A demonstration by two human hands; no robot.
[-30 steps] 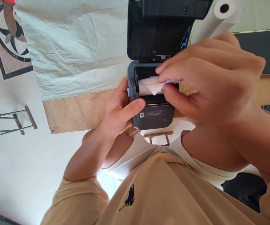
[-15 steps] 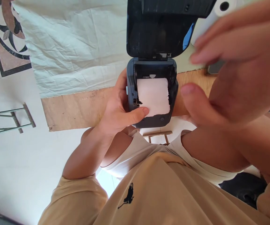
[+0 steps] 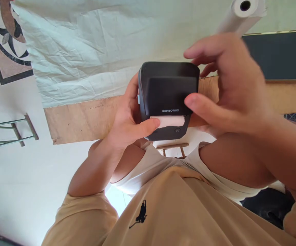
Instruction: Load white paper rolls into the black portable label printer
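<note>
A dark label printer [image 3: 172,92] marked NIIMBOT is held over the near edge of the table, its lid down. White paper [image 3: 170,121] sticks out from under the lid's front edge. My left hand [image 3: 129,116] grips the printer's left side, with the thumb pressed on the paper's left end. My right hand [image 3: 230,85] is at the printer's right side, fingers spread and curved. Its thumb tip lies at the lid's right front corner, while the other fingers stand off past the back right corner.
A white paper roll [image 3: 236,18] stands on the pale cloth [image 3: 93,51] behind my right hand. To the right lies a dark flat panel [image 3: 281,56]. A bare wooden strip [image 3: 83,119] forms the near table edge. A green-framed stool [image 3: 14,131] is on the floor at left.
The printer's lid has swung down from upright to shut, covering most of the paper. My right hand has moved left to the lid. My left hand keeps its hold.
</note>
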